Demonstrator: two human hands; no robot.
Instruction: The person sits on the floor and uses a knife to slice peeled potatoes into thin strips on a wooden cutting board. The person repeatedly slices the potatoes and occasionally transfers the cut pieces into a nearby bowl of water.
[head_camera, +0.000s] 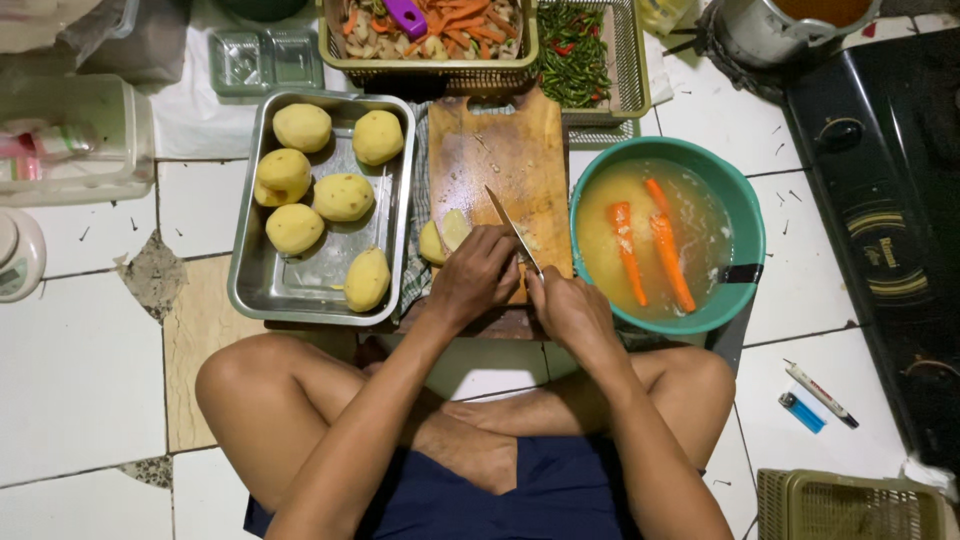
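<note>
A peeled, pale yellow potato (446, 237), cut flat, lies under the left hand (478, 275) fingers pressing it, beside the right hand (570, 308) fingers closed around the knife (512, 229).

A clear plastic container (70, 135) stands far left, holding a package with pink and green print. On the black stove (880, 200) at right sits a round gold emblem label (885, 255).
</note>
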